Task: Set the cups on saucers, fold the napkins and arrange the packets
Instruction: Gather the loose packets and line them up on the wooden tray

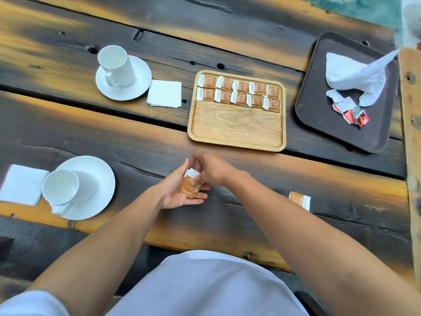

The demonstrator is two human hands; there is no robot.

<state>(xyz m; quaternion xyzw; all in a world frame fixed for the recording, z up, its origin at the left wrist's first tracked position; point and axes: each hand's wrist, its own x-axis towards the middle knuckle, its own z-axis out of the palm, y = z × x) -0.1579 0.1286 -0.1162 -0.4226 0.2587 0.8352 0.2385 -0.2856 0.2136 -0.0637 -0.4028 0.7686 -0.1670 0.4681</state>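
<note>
My left hand (176,192) lies palm up near the table's front and holds a small stack of brown packets (190,187). My right hand (210,171) pinches the top packet of that stack. The wooden tray (237,131) carries two rows of several brown packets (239,93) along its far side. One loose brown packet (299,200) lies on the table to the right. Two white cups stand on saucers: one far left (117,65), one near left (62,187). A folded white napkin (164,93) lies beside the far saucer, another (21,184) beside the near one.
A dark tray (319,110) at the far right holds crumpled white napkins (355,76) and red packets (353,112). A wooden post (411,133) runs along the right edge. The plank table (250,174) has gaps between its boards.
</note>
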